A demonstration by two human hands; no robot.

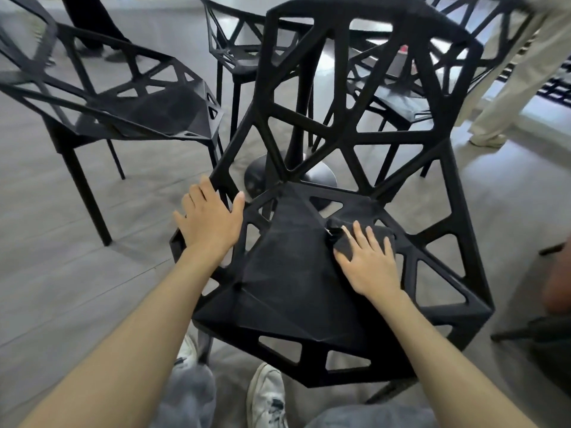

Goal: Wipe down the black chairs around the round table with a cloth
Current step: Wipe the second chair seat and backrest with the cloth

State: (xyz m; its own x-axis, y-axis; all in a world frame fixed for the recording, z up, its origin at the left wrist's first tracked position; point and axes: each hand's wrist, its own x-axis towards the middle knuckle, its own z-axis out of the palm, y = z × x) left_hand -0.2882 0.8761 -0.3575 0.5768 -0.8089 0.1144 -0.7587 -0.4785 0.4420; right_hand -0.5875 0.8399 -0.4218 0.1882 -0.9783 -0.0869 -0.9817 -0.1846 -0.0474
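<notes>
Two bare forearms reach forward from the bottom edge, above grey trousers and white sneakers [268, 396] planted on the grey floor [61, 288].

Of the two hands, the right hand [367, 261] lies flat, fingers straight and spread, pressing a dark cloth [358, 239] onto the seat of the near chair [296, 291]. That cloth sits bunched under the fingers on the right half of the seat, close to where the seat meets the backrest; its black blends with the plastic, so its full outline is hard to make out. On the other side, the left hand [210, 223] rests open on the left rim of the same chair, palm down, thumb spread toward the seat, fingers laid over the frame edge rather than curled round it.

This near chair is black, faceted, with triangular cut-outs, and its open lattice backrest rises away from the camera. Through that backrest shows the table pedestal [296, 125] with its dark domed base on the floor just beyond the seat. Left of the near chair stands a second black chair [148, 109] of the same design, apart from it. Beyond the near chair, a third chair [241, 57] is tucked by the table edge, and a fourth chair [401, 100] shows behind the upper right of the backrest.

Further right of the near chair stands a person in beige trousers [506, 97]; dark-trousered legs [92, 23] stand at the upper left.
</notes>
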